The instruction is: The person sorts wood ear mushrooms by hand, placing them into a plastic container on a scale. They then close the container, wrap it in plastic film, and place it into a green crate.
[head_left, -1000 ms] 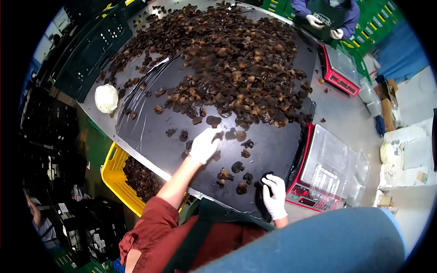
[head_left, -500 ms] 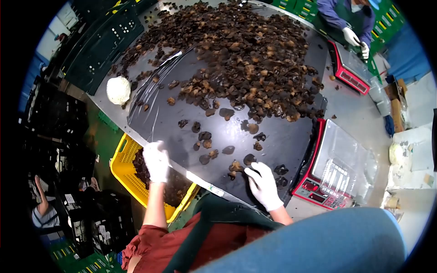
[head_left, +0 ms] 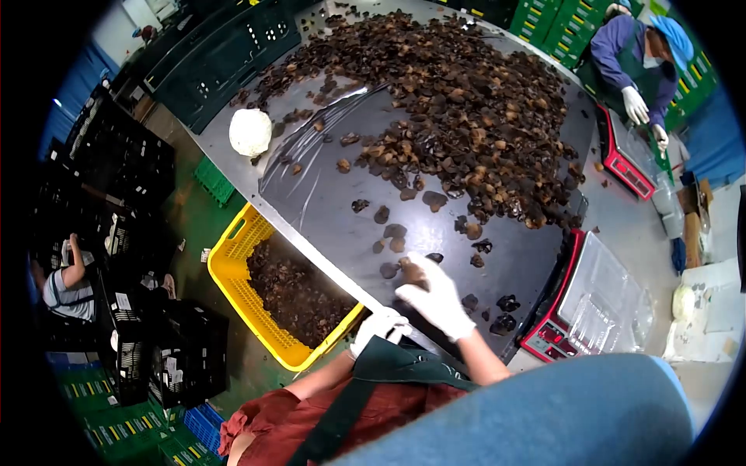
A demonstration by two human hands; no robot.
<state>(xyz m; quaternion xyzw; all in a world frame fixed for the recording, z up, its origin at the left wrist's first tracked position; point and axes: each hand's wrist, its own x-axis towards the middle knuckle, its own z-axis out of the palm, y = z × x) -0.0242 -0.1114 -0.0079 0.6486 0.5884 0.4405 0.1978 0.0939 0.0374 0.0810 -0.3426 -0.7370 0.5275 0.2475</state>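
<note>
My gloved right hand (head_left: 437, 299) is over the dark tabletop, its fingers closed around a brown wood ear mushroom (head_left: 412, 273). A few loose wood ears lie around it, including a dark one (head_left: 506, 303) to its right. At the table's near edge, my gloved left hand (head_left: 379, 326) is held close to my apron with its fingers curled; what they hold, if anything, is hidden. Left of that hand, below table height, stands a yellow basket (head_left: 233, 289) with many dark wood ears inside. A large heap of wood ears (head_left: 474, 109) covers the far part of the table.
A red scale (head_left: 553, 330) with clear plastic boxes stands at right. Farther back, a co-worker (head_left: 633, 66) in white gloves is beside a second scale (head_left: 629, 167). A white wrapped ball (head_left: 250, 132) sits at the left table edge. Black crates (head_left: 186, 342) are stacked at left.
My left hand has moved from above the yellow basket rightward to the table edge near my body. My right hand has closed on a wood ear. The whole view has shifted.
</note>
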